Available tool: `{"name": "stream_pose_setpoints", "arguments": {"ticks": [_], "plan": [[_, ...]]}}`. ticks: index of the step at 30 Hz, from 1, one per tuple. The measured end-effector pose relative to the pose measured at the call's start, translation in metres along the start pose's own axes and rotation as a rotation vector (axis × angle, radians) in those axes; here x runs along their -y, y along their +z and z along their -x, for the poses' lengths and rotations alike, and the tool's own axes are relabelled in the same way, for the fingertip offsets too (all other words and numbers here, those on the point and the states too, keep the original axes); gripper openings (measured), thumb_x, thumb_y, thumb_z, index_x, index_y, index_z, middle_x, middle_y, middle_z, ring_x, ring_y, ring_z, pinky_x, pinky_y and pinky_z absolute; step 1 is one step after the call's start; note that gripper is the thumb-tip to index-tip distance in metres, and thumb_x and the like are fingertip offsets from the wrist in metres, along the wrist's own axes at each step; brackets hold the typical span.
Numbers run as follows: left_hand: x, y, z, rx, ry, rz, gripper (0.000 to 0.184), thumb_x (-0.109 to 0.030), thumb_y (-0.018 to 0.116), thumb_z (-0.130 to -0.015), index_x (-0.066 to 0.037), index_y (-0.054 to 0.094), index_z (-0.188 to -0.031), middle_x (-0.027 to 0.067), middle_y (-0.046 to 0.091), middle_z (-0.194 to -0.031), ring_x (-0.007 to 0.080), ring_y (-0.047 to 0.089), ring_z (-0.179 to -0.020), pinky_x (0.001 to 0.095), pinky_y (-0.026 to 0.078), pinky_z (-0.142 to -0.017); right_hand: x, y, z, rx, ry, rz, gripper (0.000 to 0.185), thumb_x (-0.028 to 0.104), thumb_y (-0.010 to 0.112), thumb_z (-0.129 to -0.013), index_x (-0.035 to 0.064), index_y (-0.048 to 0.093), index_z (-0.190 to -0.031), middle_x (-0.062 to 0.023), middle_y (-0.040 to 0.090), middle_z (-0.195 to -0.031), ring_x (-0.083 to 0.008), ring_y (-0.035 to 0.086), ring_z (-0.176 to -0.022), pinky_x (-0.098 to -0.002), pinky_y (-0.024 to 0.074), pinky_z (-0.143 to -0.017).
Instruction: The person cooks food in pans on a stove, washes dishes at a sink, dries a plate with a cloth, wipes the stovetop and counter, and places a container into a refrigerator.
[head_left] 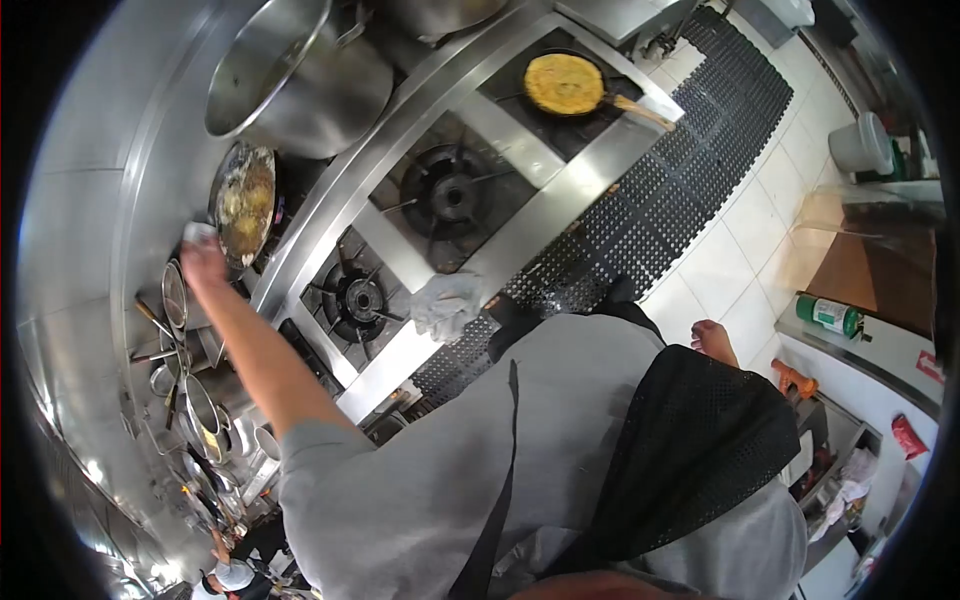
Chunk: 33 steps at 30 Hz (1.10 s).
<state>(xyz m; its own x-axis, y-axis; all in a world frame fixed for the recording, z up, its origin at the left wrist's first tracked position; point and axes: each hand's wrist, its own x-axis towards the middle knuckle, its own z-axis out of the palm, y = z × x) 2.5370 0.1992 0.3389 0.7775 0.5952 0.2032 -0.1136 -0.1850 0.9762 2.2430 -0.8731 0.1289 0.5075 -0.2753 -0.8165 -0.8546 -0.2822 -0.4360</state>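
My left hand point(206, 264) reaches out to the back of the stove, its fingers closed on a white cloth point(199, 232). The cloth is against the near rim of a wide frying pan point(246, 203) with oil and browned food in it; whether a handle is under the cloth is hidden. Down at my side hangs my right hand point(712, 342), fingers curled, with nothing visible in it. A round yellow omelette-like cake point(563, 83) fills a second pan on the far burner, whose handle point(642, 111) sticks out past the stove edge.
Two unlit-looking burners point(452, 194) lie in front of me. A grey rag point(446, 306) rests on the stove's front edge. Beyond the frying pan stands a large steel pot point(330, 90). Strainers point(201, 404) hang at left. A black perforated mat point(640, 205) covers the floor.
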Motion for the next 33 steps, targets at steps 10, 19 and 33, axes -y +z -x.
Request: {"name": "stream_pose_setpoints", "arguments": {"ticks": [10,19,33], "plan": [[0.018,0.436,0.383,0.111,-0.856,0.85,0.009,-0.008,0.056,-0.089,0.0,0.061,-0.091,0.0107,0.064,-0.091,0.0251,0.061,-0.092,0.0378,0.052,-0.083,-0.064,-0.167,-0.064,-0.078,0.001,-0.266,0.021,0.017,0.059,-0.091,0.001,0.065,-0.103,-0.01,0.065,-0.082,-0.0195,0.065,-0.062,-0.0322,0.053,-0.053],[-0.055,0.836,0.434,0.771,-1.089,0.906,0.007,-0.005,0.057,-0.088,-0.002,0.06,-0.093,0.0117,0.061,-0.09,0.0229,0.058,-0.081,0.0324,0.051,-0.071,0.015,-0.288,-0.153,-0.098,0.011,-0.578,0.028,0.017,0.06,-0.091,-0.0017,0.063,-0.112,-0.013,0.067,-0.093,-0.0215,0.067,-0.076,-0.0325,0.0568,-0.066],[-0.107,1.431,0.375,1.172,-1.293,0.933,0.008,-0.005,0.058,-0.088,-0.004,0.057,-0.08,0.0093,0.057,-0.079,0.0221,0.055,-0.074,0.0318,0.046,-0.066,-0.031,-0.538,-0.267,-0.272,0.266,0.118,0.031,0.028,0.067,-0.084,0.0092,0.071,-0.109,-0.0173,0.071,-0.099,-0.0284,0.069,-0.089,-0.0403,0.0554,-0.079]]}}
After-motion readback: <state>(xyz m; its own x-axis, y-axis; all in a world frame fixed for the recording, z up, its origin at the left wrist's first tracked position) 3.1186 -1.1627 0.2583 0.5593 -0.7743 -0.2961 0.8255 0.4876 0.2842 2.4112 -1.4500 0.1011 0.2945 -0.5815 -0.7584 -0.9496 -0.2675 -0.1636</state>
